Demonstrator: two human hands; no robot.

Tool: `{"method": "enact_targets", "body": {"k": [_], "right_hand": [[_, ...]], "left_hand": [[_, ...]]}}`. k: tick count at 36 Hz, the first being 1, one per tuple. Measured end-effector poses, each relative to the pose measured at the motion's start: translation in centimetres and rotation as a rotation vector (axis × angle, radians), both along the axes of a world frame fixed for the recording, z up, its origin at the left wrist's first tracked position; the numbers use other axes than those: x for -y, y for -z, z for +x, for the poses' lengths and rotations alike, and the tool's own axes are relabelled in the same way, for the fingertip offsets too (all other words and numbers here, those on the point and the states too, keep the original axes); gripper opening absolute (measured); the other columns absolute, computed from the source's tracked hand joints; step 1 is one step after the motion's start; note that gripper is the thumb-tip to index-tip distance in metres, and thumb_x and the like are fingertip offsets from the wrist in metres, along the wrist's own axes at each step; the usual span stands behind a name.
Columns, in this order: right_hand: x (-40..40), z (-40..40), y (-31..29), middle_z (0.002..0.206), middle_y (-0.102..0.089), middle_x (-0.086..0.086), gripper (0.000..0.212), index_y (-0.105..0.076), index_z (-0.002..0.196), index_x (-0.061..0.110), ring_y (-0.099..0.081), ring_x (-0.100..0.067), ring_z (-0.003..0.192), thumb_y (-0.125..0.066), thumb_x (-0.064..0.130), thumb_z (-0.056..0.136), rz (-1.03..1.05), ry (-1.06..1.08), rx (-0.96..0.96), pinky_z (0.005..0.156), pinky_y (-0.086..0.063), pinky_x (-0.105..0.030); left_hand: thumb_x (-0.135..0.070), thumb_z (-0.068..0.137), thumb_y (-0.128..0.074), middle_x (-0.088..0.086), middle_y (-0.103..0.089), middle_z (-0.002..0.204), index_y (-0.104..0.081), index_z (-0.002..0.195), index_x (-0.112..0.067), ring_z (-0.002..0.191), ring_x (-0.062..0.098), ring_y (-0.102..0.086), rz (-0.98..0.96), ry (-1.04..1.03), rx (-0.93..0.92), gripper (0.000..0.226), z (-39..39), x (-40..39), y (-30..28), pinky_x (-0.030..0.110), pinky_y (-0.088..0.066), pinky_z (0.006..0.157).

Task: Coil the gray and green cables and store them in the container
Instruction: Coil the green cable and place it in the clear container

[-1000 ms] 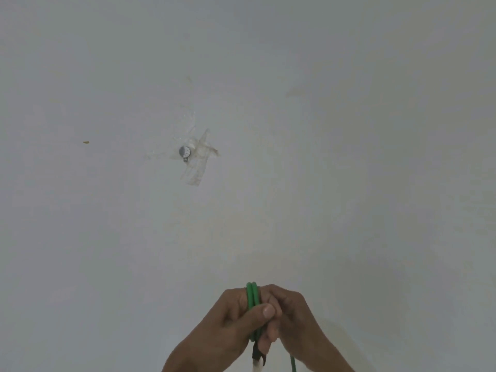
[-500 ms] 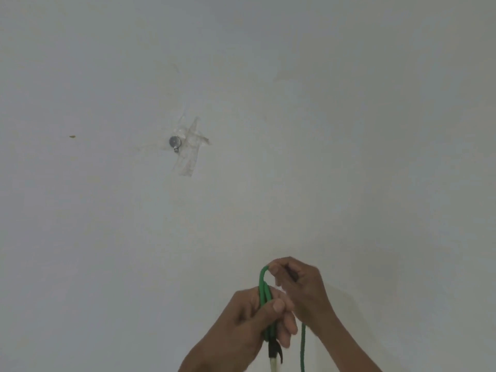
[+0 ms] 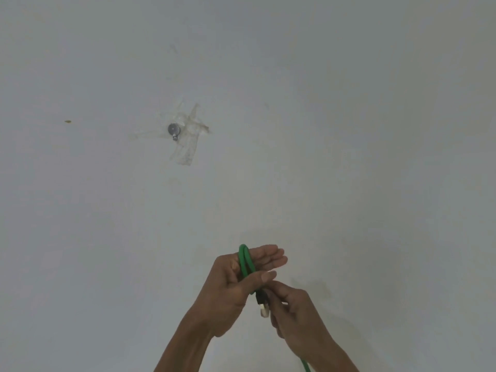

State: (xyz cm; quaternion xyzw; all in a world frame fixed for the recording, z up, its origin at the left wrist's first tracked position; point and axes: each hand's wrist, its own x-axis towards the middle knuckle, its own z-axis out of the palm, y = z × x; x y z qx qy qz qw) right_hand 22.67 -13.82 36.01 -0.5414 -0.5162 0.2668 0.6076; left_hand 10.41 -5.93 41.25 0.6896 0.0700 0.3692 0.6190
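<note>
Nearest the camera, a short run of the green cable (image 3: 306, 367) leaves the bottom edge of the picture just beside the right forearm. Above it, the right hand (image 3: 291, 310) has its fingers curled in toward the cable's plug (image 3: 262, 306), a dark boot with a pale clear tip that hangs downward; the fingertips sit against the plug, though how firmly they pinch it cannot be told from this angle. The left hand (image 3: 236, 283) is just beside the right, touching it at the cable. Its fingers are stretched out nearly straight, pointing right, and its thumb (image 3: 261, 277) presses across the cable, pinning the strands against the fingers. Two loops of the cable wrap round the left hand, their top curve rising above the fingers, so the coil rests in that hand, held up in the air in front of a pale wall (image 3: 375, 130).

Farther off, on the wall up and to the left, a small round metal hook (image 3: 173, 129) is fixed under crossed strips of clear tape (image 3: 188, 140). Well apart from it, farther left, a tiny yellowish mark (image 3: 67, 121) sits on the wall.
</note>
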Motion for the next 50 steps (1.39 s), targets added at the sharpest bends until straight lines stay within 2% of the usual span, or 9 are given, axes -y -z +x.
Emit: {"method": "enact_targets", "body": {"k": [8,16,23,27,32,38,42,46,50], "right_hand": [[-0.2,-0.4,0.0,0.065,-0.063,0.004,0.038,-0.068,0.090,0.037,-0.044,-0.006,0.048,-0.046,0.009,0.101,-0.059,0.038,0.162,0.048,-0.037,-0.017],[0.2,-2.0,1.4,0.061,-0.066,0.004,0.019,-0.074,0.098,0.031,-0.047,-0.006,0.046,-0.056,0.025,0.098,-0.083,0.047,0.100,0.051,-0.040,-0.018],[1.0,-2.5,1.2,0.062,-0.066,0.029,0.009,-0.077,0.087,0.031,-0.066,-0.001,0.063,-0.068,0.027,0.087,-0.064,0.241,0.279,0.058,-0.047,-0.008],[2.0,-0.6,-0.6,0.078,-0.068,0.029,0.025,-0.074,0.100,0.033,-0.062,0.002,0.067,-0.060,0.037,0.079,-0.011,0.258,0.522,0.064,-0.050,-0.013],[1.9,2.0,-4.7,0.093,-0.070,0.027,0.015,-0.068,0.100,0.043,-0.067,-0.009,0.080,-0.061,0.036,0.089,0.012,0.101,0.719,0.074,-0.056,-0.033],[0.6,3.8,-8.2,0.078,-0.075,0.010,0.014,-0.078,0.085,0.014,-0.060,0.003,0.062,-0.084,0.011,0.073,0.059,-0.093,0.378,0.063,-0.046,-0.015],[-0.7,4.5,-6.9,0.070,-0.073,0.004,0.014,-0.075,0.091,-0.005,-0.065,-0.003,0.062,-0.077,-0.003,0.077,0.067,-0.139,0.136,0.062,-0.049,-0.013],[-0.7,3.6,-3.6,0.073,-0.070,-0.009,0.022,-0.077,0.091,0.005,-0.056,-0.021,0.063,-0.076,0.025,0.083,0.043,-0.117,-0.046,0.061,-0.042,-0.032],[-0.2,1.1,0.2,0.044,-0.060,-0.002,0.042,-0.065,0.051,0.012,-0.059,-0.015,0.045,-0.049,0.002,0.089,-0.006,-0.171,-0.194,0.053,-0.049,-0.023]], "left_hand": [[0.001,0.097,-0.058,0.004,-0.073,0.122,-0.065,0.124,-0.006,0.114,0.021,-0.069,0.066,-0.138,-0.044,0.029,1.0,0.3,0.3,0.030,-0.054,0.097],[-0.020,0.102,-0.049,0.004,-0.059,0.067,-0.067,0.100,-0.009,0.070,0.024,-0.059,0.062,-0.341,0.057,0.021,1.4,-0.4,-0.6,0.037,-0.052,0.072],[-0.033,0.106,-0.034,0.006,-0.056,0.068,-0.063,0.107,-0.010,0.064,0.022,-0.052,0.172,-0.348,-0.144,0.037,0.7,-2.4,0.2,0.035,-0.050,0.064],[-0.023,0.107,-0.039,0.002,-0.061,0.070,-0.062,0.100,-0.008,0.061,0.016,-0.052,0.261,-0.335,-0.277,0.029,-0.9,-3.7,1.5,0.032,-0.046,0.062],[-0.030,0.106,-0.040,0.009,-0.063,0.075,-0.062,0.086,-0.007,0.068,0.017,-0.058,0.283,-0.194,-0.468,0.038,-1.8,-2.6,2.6,0.033,-0.048,0.067],[-0.054,0.105,-0.018,0.019,-0.057,0.070,-0.057,0.087,-0.005,0.061,0.026,-0.051,-0.137,0.145,-0.329,0.065,-1.5,1.6,2.5,0.037,-0.041,0.064],[-0.046,0.106,-0.029,0.014,-0.055,0.063,-0.059,0.083,-0.006,0.052,0.025,-0.050,-0.291,0.279,-0.206,0.055,-1.2,3.4,2.0,0.034,-0.040,0.057],[-0.028,0.099,-0.048,0.013,-0.056,0.064,-0.063,0.085,-0.009,0.051,0.022,-0.054,-0.304,0.390,-0.104,0.028,-0.7,4.1,1.4,0.031,-0.040,0.054],[-0.025,0.099,-0.057,0.013,-0.059,0.067,-0.063,0.089,-0.006,0.055,0.021,-0.057,-0.227,0.395,-0.037,0.022,-0.1,3.7,1.0,0.030,-0.044,0.056]]}}
